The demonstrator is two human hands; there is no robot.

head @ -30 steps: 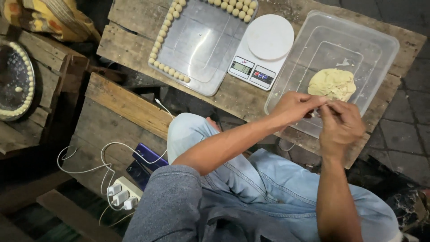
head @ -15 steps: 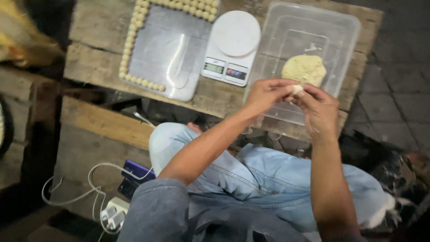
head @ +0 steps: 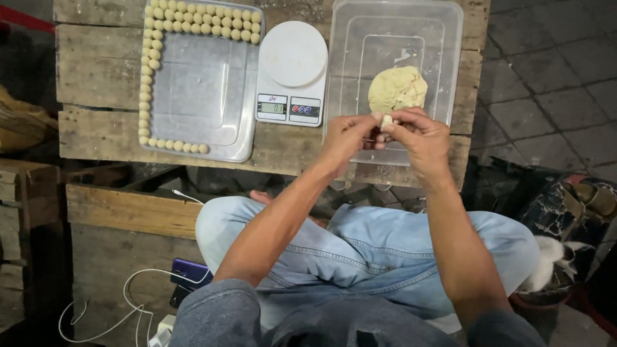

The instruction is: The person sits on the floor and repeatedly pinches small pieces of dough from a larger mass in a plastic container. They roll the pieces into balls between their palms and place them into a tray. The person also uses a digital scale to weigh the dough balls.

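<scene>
My left hand (head: 348, 138) and my right hand (head: 419, 138) meet over the near edge of a clear plastic tub (head: 443, 38). Between their fingertips they pinch a small pale piece of dough (head: 386, 120). A larger yellowish dough lump (head: 397, 88) lies inside the tub just beyond my fingers. Left of the tub stands a white digital kitchen scale (head: 292, 71) with an empty round platform. Further left is a metal tray (head: 199, 90) with several small dough balls (head: 149, 77) lined along its far, left and near edges.
All of this rests on a rough wooden plank table (head: 96, 90). My knees in blue jeans (head: 360, 247) are below it. A purple phone (head: 191, 272) with a white cable lies at lower left. Paved ground (head: 553, 83) is to the right.
The view has shifted, so the table appears lower and larger. My hands stay together near the tub's near edge, still working the small dough piece.
</scene>
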